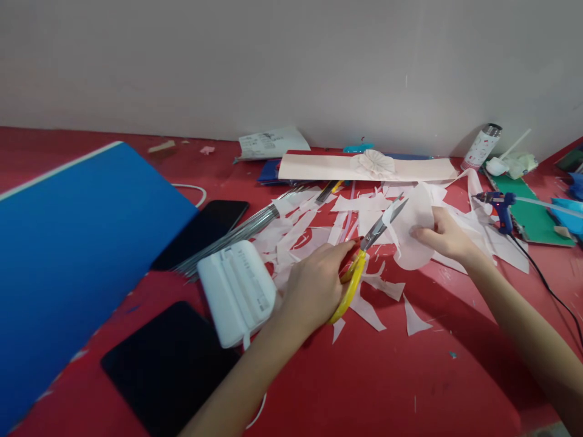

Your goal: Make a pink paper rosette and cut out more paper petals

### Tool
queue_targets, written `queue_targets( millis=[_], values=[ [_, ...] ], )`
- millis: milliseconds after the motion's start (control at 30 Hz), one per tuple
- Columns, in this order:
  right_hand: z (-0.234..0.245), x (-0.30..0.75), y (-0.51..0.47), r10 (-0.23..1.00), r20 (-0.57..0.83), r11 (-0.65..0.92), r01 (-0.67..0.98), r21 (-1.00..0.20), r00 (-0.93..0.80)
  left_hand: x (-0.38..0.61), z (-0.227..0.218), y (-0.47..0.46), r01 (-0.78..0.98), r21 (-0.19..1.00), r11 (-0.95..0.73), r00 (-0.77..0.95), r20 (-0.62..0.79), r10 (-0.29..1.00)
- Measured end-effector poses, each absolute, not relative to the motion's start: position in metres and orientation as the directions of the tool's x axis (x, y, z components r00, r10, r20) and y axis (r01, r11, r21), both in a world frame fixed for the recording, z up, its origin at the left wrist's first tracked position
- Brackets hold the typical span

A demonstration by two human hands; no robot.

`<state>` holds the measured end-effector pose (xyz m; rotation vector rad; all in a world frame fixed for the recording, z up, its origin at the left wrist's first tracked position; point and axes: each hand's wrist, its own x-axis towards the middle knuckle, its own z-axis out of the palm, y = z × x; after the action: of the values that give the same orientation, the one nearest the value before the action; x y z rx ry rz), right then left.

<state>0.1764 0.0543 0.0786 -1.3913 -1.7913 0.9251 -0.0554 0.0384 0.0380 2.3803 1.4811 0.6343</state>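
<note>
Pale pink paper lies in cut scraps across the middle of the red tabletop. At centre right, a rounded cutout is lifted slightly by the right hand, its thumb and fingers pinched together on the cutout's lower part. The left hand is clamped around the yellow-handled scissors, whose steel blades point up and right, their tips at the cutout's left edge. The sheet looks light, thin and floppy, likely to bend or tear under rough handling, so it is probably best held lightly near its edge, clear of the blades.

At the upper left of the frame, a blue board slants across the tabletop. Below it sit a black phone, a black tablet and a white plastic case, with a bundle of steel wires beside the case. Along the wall at top centre lies a pink strip with a pleated rosette. At the upper right stand a thermos, a blue hot glue gun and a green mat.
</note>
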Motion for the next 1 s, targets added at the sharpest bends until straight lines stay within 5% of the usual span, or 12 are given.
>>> queue_targets(
  millis=[1000],
  values=[
    [0.0772, 0.1845, 0.057, 0.973, 0.093, 0.186, 0.478, -0.859, -0.211, -0.0587, 0.0357, 0.0395, 0.777, 0.431, -0.459, 0.368, 0.281, 0.886]
  ],
)
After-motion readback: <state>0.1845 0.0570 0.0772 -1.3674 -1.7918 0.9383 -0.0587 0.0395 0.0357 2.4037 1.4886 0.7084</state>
